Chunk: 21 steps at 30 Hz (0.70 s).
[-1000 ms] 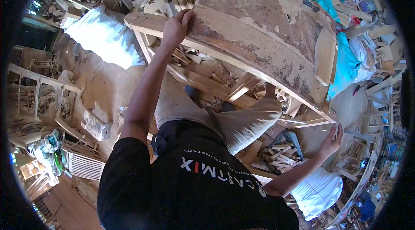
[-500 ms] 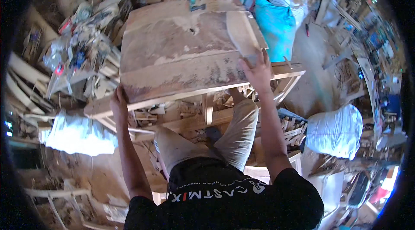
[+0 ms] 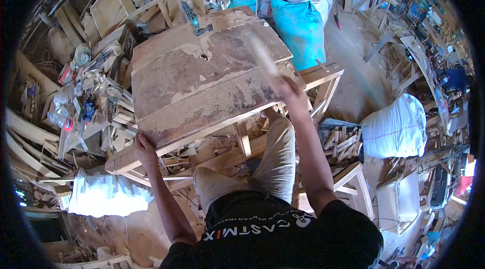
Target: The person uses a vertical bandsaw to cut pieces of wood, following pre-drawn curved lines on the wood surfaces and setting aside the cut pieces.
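Left hand [image 3: 143, 146] grips tabletop [image 3: 202, 77]; right hand [image 3: 288, 88] holds stick [image 3: 260, 56].

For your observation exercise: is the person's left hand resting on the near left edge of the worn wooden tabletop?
Yes: the left hand grips the near left edge of the wooden tabletop.

Person wears a black short-sleeved T-shirt [image 3: 273, 238] with light printed lettering and a small round emblem across the chest, at 6 o'clock. Light beige trousers [image 3: 268, 168] cover both legs. 2 forearms bare; no gloves, watch or rings discernible.
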Motion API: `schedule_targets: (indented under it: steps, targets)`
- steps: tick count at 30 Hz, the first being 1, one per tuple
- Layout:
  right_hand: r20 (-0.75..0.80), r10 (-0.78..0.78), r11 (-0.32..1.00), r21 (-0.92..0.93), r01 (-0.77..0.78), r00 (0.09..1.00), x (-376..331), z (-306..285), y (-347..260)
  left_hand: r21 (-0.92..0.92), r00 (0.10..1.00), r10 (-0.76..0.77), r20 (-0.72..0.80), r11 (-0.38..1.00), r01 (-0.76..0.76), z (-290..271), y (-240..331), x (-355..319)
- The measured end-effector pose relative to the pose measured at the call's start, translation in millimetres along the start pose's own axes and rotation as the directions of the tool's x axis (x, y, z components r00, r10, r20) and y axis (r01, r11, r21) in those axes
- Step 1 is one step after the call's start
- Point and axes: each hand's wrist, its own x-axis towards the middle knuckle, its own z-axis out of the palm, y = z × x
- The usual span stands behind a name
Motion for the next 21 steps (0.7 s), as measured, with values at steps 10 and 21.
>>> schedule_targets:
  steps: [10,21]
  targets:
    - [0.196,0.206,0.487,0.829,-0.274,0.959,-100.4,24.4,29.4,-0.091,0.962,0.226,-0.156,0.966,-0.241,10.5,11.9,3.8]
    - [0.208,-0.589,0.391,-0.772,0.501,0.781,-106.4,56.1,-13.9,-0.195,0.824,0.56,-0.088,0.801,-0.565,-1.2,132.6,-8.3]
